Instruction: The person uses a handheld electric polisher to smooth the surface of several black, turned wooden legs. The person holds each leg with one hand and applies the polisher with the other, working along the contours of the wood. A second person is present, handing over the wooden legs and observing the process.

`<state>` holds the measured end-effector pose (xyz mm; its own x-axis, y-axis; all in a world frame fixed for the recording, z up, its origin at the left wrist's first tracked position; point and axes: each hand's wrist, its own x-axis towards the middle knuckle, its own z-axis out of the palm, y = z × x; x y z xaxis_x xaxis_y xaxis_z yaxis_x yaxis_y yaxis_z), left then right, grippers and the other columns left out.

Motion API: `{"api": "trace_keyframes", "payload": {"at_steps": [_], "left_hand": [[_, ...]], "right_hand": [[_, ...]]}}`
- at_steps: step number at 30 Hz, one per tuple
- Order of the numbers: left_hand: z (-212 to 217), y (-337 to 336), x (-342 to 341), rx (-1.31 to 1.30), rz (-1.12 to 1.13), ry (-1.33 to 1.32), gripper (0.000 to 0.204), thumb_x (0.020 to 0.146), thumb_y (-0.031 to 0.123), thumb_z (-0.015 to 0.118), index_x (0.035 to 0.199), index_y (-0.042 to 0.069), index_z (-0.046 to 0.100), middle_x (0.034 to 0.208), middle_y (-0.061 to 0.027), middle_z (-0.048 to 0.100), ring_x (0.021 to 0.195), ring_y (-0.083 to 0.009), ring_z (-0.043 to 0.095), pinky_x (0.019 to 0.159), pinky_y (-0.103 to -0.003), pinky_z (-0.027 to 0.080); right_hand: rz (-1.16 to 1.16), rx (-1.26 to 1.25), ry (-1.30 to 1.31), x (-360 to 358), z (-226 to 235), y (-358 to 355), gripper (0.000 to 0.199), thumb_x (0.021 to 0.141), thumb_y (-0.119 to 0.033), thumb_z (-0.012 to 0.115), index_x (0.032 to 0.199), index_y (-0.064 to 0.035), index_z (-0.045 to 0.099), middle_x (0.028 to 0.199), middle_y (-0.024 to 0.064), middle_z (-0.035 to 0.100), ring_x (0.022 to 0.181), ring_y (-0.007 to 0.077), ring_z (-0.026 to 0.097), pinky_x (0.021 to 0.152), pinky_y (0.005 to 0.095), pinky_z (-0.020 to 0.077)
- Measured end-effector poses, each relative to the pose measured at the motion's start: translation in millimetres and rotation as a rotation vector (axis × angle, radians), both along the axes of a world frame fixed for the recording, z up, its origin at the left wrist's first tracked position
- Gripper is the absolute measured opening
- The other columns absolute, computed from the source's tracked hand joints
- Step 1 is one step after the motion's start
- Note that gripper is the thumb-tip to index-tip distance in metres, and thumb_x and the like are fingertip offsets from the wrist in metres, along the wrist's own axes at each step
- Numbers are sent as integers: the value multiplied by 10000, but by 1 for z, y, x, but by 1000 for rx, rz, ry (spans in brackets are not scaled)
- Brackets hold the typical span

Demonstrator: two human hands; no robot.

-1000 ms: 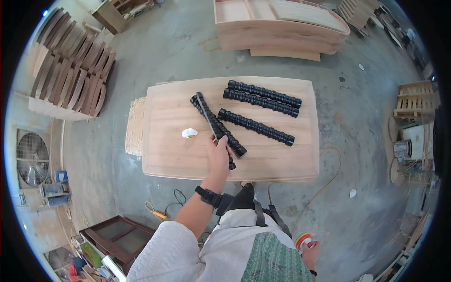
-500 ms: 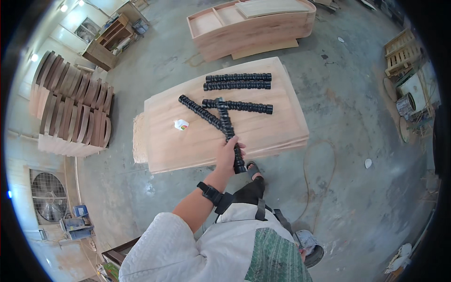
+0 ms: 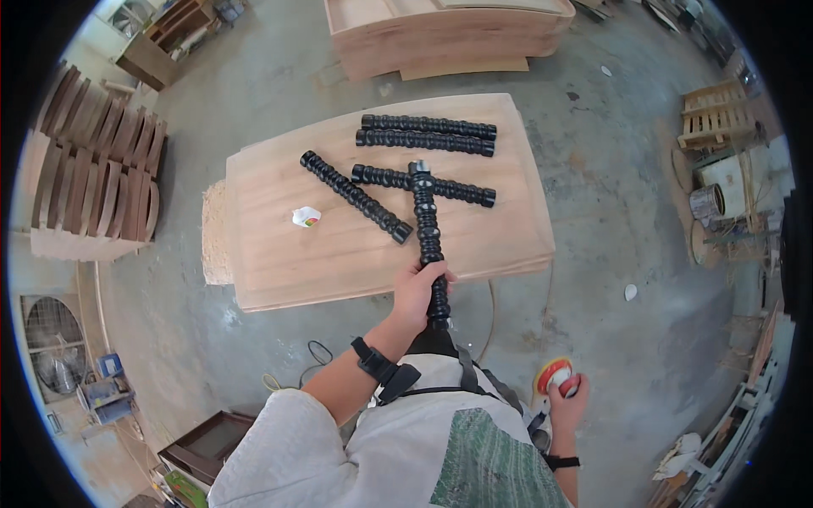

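My left hand [image 3: 415,294] is closed around the lower part of a black ribbed tube [image 3: 428,224], which points away from me over the board stack. Its far end overlaps another black ribbed tube [image 3: 466,192] lying crosswise. A slanted black ribbed tube [image 3: 356,196] lies to the left. Two more, a far tube [image 3: 432,127] and a nearer tube [image 3: 423,142], lie side by side behind. At lower right, away from the boards, my right hand [image 3: 569,405] grips a round red-and-yellow thing [image 3: 549,370], possibly a sander; its kind is unclear.
The tubes lie on a low stack of pale wooden boards [image 3: 279,262] with a small white piece [image 3: 306,217] on it. Beyond stands a curved wooden cabinet [image 3: 449,38]. Curved wooden parts [image 3: 93,178] are piled left. A pallet [image 3: 716,114] stands right; a cord [image 3: 318,351] lies on the floor.
The held tube has moved right, clear of the slanted tube, and its end rests across or above the crosswise tube. My right hand has come out to the right with the round thing.
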<state>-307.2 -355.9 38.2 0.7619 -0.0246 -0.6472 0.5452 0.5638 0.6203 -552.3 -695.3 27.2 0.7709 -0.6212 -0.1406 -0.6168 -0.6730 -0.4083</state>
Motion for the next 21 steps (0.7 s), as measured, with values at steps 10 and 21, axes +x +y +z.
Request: {"api": "trace_keyframes", "payload": {"at_steps": [10, 21], "left_hand": [[-9, 41, 38, 51, 84, -72, 138, 950, 173, 675, 967, 60, 598, 766, -32, 627, 646, -114, 606, 587, -269, 503], [-19, 19, 98, 396, 253, -119, 209, 947, 171, 719, 1002, 47, 560, 764, 9, 604, 611, -43, 543, 507, -247, 420]], "right_hand": [[507, -27, 20, 300, 61, 94, 720, 746, -255, 844, 1365, -48, 541, 1262, 208, 581, 1141, 408, 596, 966, 454, 504], [742, 59, 91, 383, 50, 94, 692, 762, -293, 840, 1350, -68, 553, 1235, 211, 577, 1104, 410, 612, 925, 456, 523]]}}
